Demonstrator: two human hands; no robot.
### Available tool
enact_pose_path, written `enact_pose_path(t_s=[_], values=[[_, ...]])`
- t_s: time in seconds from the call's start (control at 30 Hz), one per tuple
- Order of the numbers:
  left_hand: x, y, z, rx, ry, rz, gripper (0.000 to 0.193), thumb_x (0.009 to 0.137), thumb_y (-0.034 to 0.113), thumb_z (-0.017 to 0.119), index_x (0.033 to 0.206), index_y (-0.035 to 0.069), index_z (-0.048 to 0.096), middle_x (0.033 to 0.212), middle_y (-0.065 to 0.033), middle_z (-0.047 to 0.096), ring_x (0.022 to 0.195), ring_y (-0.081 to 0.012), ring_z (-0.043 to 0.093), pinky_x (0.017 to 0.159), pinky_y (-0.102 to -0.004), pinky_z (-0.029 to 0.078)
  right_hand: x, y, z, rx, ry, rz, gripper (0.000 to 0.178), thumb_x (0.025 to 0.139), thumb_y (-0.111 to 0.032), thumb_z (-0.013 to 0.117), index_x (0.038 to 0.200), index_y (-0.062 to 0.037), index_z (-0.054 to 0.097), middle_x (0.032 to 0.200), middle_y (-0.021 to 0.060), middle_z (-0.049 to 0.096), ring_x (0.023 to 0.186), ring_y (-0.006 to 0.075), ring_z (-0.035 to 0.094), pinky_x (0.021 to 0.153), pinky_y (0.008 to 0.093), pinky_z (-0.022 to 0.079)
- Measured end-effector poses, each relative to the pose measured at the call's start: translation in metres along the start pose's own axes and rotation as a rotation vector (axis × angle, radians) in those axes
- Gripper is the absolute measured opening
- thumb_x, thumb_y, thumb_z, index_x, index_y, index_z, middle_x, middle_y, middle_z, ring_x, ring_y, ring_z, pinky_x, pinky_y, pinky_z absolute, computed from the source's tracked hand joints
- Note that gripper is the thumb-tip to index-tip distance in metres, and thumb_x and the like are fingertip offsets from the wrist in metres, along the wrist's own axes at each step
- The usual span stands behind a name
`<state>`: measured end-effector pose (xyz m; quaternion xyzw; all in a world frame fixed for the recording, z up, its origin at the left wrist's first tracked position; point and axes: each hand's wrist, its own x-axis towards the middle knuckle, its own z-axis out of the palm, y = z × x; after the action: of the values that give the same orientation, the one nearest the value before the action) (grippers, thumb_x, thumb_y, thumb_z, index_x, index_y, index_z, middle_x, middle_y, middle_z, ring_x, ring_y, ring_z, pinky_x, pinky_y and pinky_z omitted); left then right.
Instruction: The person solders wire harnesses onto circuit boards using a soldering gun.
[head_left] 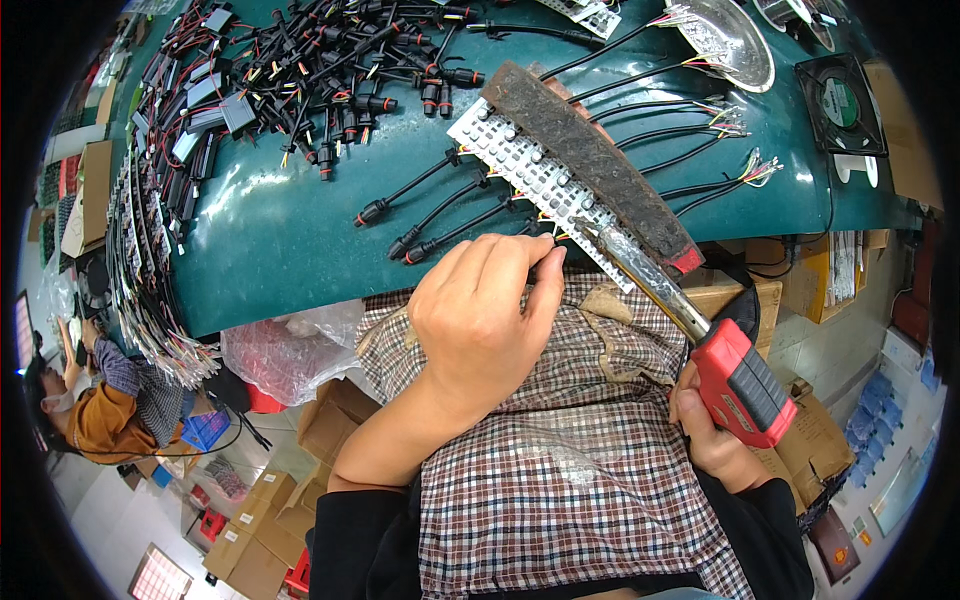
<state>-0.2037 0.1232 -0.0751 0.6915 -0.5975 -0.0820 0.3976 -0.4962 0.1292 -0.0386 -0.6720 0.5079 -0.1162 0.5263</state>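
Note:
My left hand (480,310) pinches thin wires at the end of a short black cable, against the lower edge of a white perforated board (540,178). My right hand (710,435) is closed around the red and black handle of a soldering gun (742,385), whose metal tip reaches over the board just right of my left fingertips. Several black cables with ring-ended connectors (405,190) stick out from the board's left side. A long dark worn bar (590,160) lies across the board's upper side. Past it, black cables with stripped wire ends (755,172) fan out to the right.
Connector cables (345,60) pile up on the green table (270,235) at the far left, beside a wire bundle (150,270). A metal dish (735,50) and a black fan (842,105) stand at the right. A co-worker (120,405) sits at the left; cardboard boxes (255,540) stand below.

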Motion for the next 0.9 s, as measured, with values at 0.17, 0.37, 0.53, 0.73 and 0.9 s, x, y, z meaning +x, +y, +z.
enact_pose_path(t_s=[0.17,0.37,0.53,0.73,0.9], values=[[0.0002,0.0009,-0.0005,0.008,-0.001,0.003,0.015,0.078,0.002,0.084,0.085,0.003,0.071,0.077,-0.0047,0.071,0.054,-0.0135,0.06,0.05,-0.0259,0.046,-0.0004,0.003,0.0011,0.026,-0.003,0.006,0.032,0.09,-0.007,0.074,0.12,0.0021,0.068,0.1,0.0134,0.071,0.088,0.0262,0.07,0.078,0.0366,0.055],[-0.0006,0.0004,0.0001,-0.017,-0.006,-0.026,0.018,0.078,0.002,0.084,0.092,0.001,0.073,0.079,-0.0065,0.072,0.058,-0.0141,0.064,0.053,-0.0258,0.049,-0.0021,0.0005,0.0011,0.066,0.001,0.039,0.032,0.09,-0.007,0.073,0.12,0.002,0.068,0.101,0.0136,0.071,0.089,0.0257,0.07,0.078,0.0363,0.055],[-0.0007,0.0006,-0.0005,0.001,-0.018,-0.037,0.019,0.079,0.001,0.083,0.096,0.001,0.075,0.08,-0.0077,0.073,0.06,-0.0143,0.066,0.054,-0.026,0.051,-0.0034,0.0009,0.0017,0.097,0.0,0.057,0.032,0.091,-0.007,0.073,0.12,0.0019,0.068,0.101,0.0138,0.071,0.09,0.0253,0.07,0.079,0.0361,0.055],[0.0008,0.001,-0.0022,-0.001,-0.041,-0.028,0.017,0.08,0.002,0.082,0.096,0.002,0.076,0.08,-0.0075,0.073,0.061,-0.0158,0.066,0.053,-0.0271,0.05,-0.0055,0.0005,-0.0005,0.032,0.01,0.019,0.03,0.089,-0.004,0.073,0.117,0.0019,0.068,0.099,0.0133,0.07,0.088,0.0259,0.069,0.078,0.0356,0.055],[0.0021,0.0008,-0.0027,0.044,-0.031,0.024,0.019,0.078,0.003,0.083,0.096,0.004,0.077,0.08,-0.0062,0.072,0.06,-0.0169,0.065,0.054,-0.0284,0.049,-0.0073,0.0046,0.0004,0.063,0.042,0.006,0.028,0.085,-0.004,0.075,0.112,0.0016,0.07,0.097,0.0146,0.07,0.085,0.0286,0.069,0.075,0.0372,0.055]])
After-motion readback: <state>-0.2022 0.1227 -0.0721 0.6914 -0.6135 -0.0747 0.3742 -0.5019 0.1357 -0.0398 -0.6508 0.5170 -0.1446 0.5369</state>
